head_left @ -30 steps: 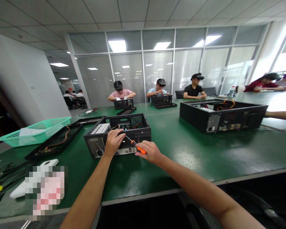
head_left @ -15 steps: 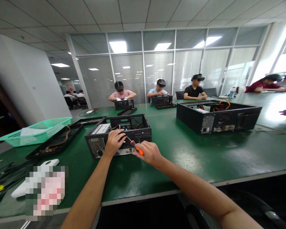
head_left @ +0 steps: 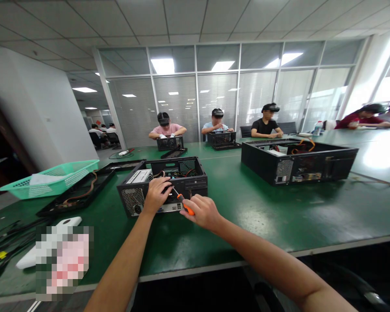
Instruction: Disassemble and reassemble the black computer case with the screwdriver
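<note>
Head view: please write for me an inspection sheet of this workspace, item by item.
Surface: glossy green table, reflecting light.
Job's things: open computer case; orange-and-black screwdriver, its tip at the case.
Clutter: green basket with white paper, black panel, white object partly pixelated, second open case.
Grippers: left hand on the case; right hand has the screwdriver in its grip.
Cables: black cables with yellow tag at left; brown cable on the panel.
Surroundings: three people seated across the table, glass partition behind them.
</note>
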